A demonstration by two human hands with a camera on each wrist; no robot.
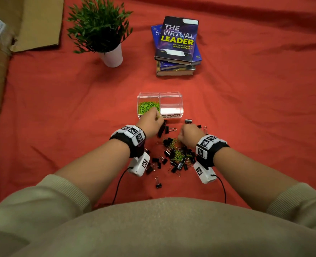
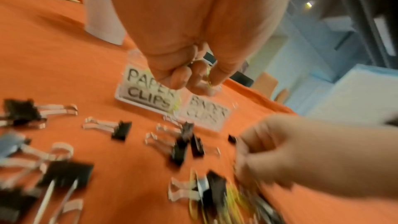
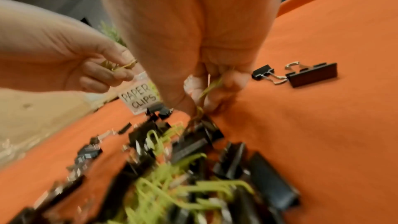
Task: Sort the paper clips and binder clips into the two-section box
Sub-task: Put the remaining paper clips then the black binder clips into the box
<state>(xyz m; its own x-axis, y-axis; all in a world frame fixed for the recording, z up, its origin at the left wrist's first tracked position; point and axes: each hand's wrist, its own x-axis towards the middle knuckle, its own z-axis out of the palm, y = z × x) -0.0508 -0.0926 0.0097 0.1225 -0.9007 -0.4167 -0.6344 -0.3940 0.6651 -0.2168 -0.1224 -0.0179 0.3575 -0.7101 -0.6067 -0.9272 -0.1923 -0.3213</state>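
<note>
The left hand (image 1: 150, 123) pinches green paper clips (image 3: 124, 66) at the front edge of the two-section box (image 1: 160, 105) (left compartment already holding green ones). The right hand (image 1: 189, 135) grips green paper clips over the mixed pile (image 1: 177, 154) of black binder clips on the red cloth (image 1: 246, 108).

Office-type rm: mgmt books (image 1: 177, 45), potted plant (image 1: 101, 28), cardboard (image 1: 38, 23).

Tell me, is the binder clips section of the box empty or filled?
Empty. In the head view the binder clips section shows only clear walls and bare floor, while the neighbouring section holds green paper clips.
</note>
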